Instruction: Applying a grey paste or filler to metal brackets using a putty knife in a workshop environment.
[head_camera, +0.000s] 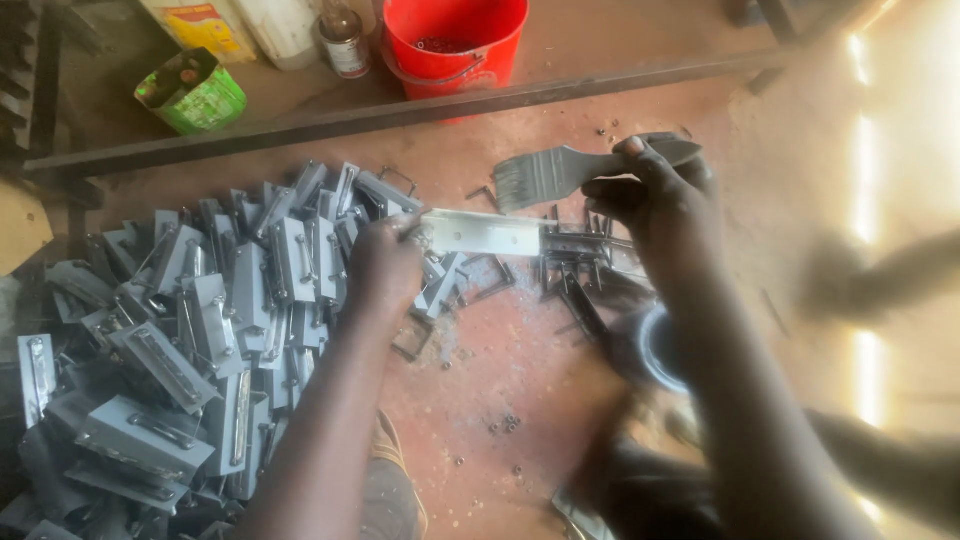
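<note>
My left hand (385, 262) grips one end of a flat light-grey metal bracket (482, 232) and holds it level above the reddish floor. My right hand (655, 195) is closed on the handle of a grey-stained paintbrush (545, 175), whose bristles point left just above the bracket's right half. Brush and bracket are close, but contact is not clear. A small paint can (655, 345) with a light rim stands below my right forearm, partly hidden.
A large heap of grey painted brackets (200, 320) fills the left. Several dark unpainted metal pieces (580, 265) lie under the bracket. A long steel bar (400, 115) crosses the top; behind it stand a red bucket (455, 40), a green box (195, 95) and bottles.
</note>
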